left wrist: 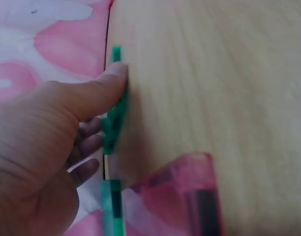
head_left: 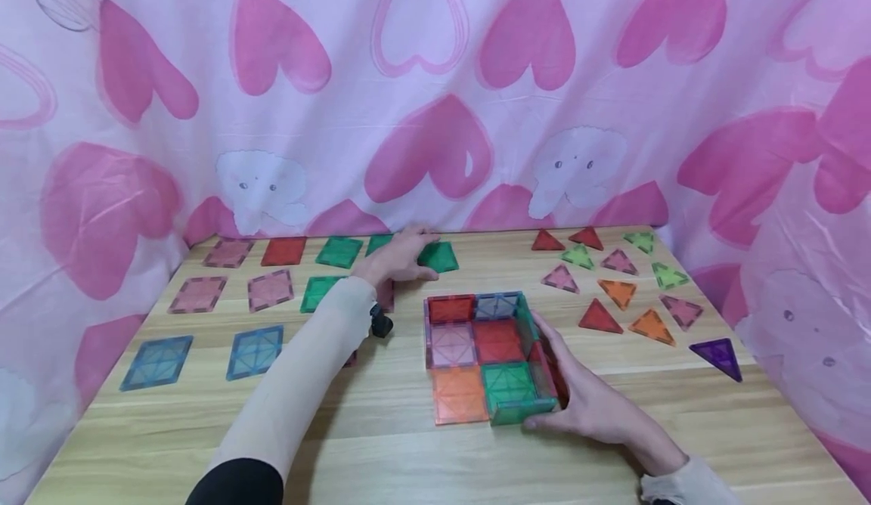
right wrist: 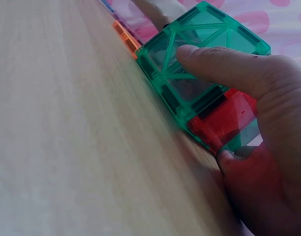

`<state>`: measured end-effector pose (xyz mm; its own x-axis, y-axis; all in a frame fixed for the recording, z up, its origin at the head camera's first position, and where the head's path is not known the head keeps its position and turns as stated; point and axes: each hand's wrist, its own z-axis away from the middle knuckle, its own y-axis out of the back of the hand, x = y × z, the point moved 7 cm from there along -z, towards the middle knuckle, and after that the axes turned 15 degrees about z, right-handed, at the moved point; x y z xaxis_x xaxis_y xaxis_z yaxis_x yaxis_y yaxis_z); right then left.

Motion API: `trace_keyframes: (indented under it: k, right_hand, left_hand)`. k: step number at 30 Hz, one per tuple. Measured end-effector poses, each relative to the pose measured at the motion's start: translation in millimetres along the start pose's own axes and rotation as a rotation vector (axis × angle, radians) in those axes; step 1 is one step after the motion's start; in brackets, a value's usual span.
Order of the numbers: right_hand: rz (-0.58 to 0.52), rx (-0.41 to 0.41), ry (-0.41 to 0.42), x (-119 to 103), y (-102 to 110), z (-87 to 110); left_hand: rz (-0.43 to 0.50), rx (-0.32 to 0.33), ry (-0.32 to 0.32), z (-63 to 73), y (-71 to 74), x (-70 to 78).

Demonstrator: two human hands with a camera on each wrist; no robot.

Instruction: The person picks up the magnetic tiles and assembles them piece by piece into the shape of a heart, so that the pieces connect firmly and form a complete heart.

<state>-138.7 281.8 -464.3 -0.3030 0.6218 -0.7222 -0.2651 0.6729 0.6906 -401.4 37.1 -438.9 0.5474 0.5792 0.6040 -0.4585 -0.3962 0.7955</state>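
Observation:
At the back edge of the table my left hand point(head_left: 397, 257) pinches a green square magnetic tile point(head_left: 444, 258). The left wrist view shows the thumb on top of that green tile point(left wrist: 116, 120) and the fingers below its edge. My right hand point(head_left: 590, 401) grips the near right corner of an open-topped box of coloured tiles point(head_left: 509, 384). Its thumb lies on the green front wall point(right wrist: 202, 22), and the fingers reach round the side by a red tile point(right wrist: 231, 118). One front floor tile, orange point(head_left: 460, 395), has no wall before it.
Pink, red and green square tiles lie in rows at the back left, with two larger blue squares point(head_left: 156, 361) nearer. Several small triangle tiles point(head_left: 618, 292) are spread at the right, a purple triangle point(head_left: 717, 357) closest. A heart-patterned curtain point(head_left: 422, 150) encloses the table's back and sides.

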Motion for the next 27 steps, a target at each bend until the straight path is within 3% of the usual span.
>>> trace_keyframes:
  k: [5, 9, 14, 17, 21, 27]
  right_hand:
    - [0.01, 0.005, -0.002, -1.4, 2.2, 0.3]
    - [0.011, 0.002, -0.005, -1.3, 1.7, 0.6]
    - [0.002, -0.002, -0.002, -1.7, -1.1, 0.5]
    - [0.008, -0.001, -0.006, -1.3, -0.7, 0.3]
    - [0.023, 0.007, -0.005, -1.6, 2.2, 1.0]
    - [0.017, 0.007, -0.001, -2.4, 0.1, 0.1]
  left_hand:
    - [0.002, 0.008, 0.01, -2.4, 3.3, 7.6]
    - [0.102, 0.024, 0.043, -3.1, 4.0, 9.3]
    - [0.24, 0.173, 0.015, 9.1, 18.7, 10.8]
    - [0.332, 0.284, -0.029, 28.4, 34.8, 16.4]
    - [0.453, 0.374, -0.059, 63.2, 49.3, 21.6]
    - [0.717, 0.417, -0.122, 125.7, 49.3, 23.0]
